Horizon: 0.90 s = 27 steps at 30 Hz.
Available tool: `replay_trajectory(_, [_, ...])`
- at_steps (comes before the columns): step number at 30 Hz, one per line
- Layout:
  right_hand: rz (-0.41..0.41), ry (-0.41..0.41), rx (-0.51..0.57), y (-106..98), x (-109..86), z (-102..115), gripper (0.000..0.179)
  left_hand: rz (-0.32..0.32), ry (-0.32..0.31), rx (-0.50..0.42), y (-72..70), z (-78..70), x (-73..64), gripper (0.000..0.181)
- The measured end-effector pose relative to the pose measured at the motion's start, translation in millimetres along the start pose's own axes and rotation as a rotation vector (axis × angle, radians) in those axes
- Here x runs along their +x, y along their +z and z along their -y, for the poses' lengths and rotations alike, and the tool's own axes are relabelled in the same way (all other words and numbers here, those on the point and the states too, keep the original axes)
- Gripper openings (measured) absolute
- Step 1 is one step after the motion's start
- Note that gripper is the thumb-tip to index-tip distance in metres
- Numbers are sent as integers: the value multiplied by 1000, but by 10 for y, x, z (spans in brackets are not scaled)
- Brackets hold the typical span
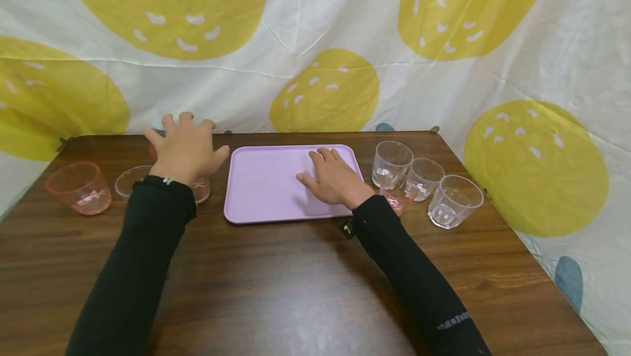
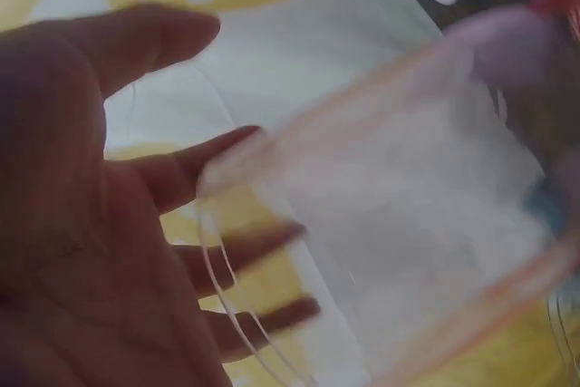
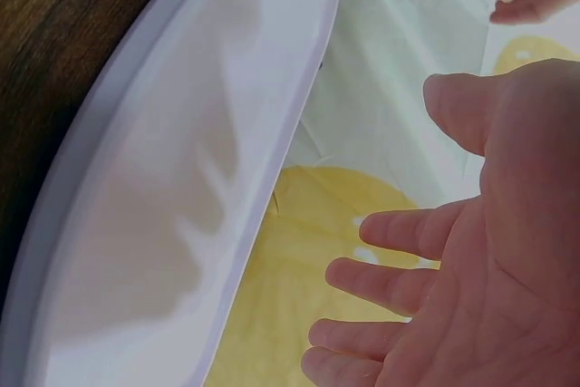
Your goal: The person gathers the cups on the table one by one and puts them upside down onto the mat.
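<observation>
My left hand point(image 1: 183, 150) hovers over the glasses at the table's left, its fingers spread. Beneath and beside it, a pink glass point(image 1: 201, 190) shows only in part. A clear glass point(image 1: 129, 182) is half covered by my left sleeve, and another pink glass point(image 1: 81, 189) stands farther left. The left wrist view has a blurred see-through glass point(image 2: 399, 215) in front of the spread fingers, which do not curl round it. Over the right half of a lilac tray point(image 1: 263, 186), my right hand point(image 1: 334, 178) is held with loose fingers and nothing in them, casting a shadow on it.
Right of the tray stand clear glasses, one at the back point(image 1: 391, 159), one in the middle point(image 1: 426, 178) and one in front point(image 1: 454, 202). A pink glass point(image 1: 396, 202) sits partly behind my right sleeve. A patterned cloth point(image 1: 325, 93) hangs behind the brown table point(image 1: 266, 285).
</observation>
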State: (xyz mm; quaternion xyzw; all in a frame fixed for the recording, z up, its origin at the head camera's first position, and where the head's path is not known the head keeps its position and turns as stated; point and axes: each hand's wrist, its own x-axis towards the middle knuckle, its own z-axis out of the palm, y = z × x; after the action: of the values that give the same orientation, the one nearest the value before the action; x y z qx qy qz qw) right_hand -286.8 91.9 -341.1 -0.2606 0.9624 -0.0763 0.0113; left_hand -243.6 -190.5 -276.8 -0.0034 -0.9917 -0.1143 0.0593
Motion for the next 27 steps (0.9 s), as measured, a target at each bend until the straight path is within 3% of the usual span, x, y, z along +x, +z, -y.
replay_trajectory(7, [-1, -5, 8, -3, 2, -9, 70, 80, -35, -26, -96, 207, -22, 62])
replay_trajectory(15, [16, 16, 42, 7, -1, -12, 71, 169, -66, -48, -124, 310, -7, 79])
replay_trajectory(27, [22, 21, 45, 27, 4, -30, 71, 164, -42, -39, -80, 363, 46, 78])
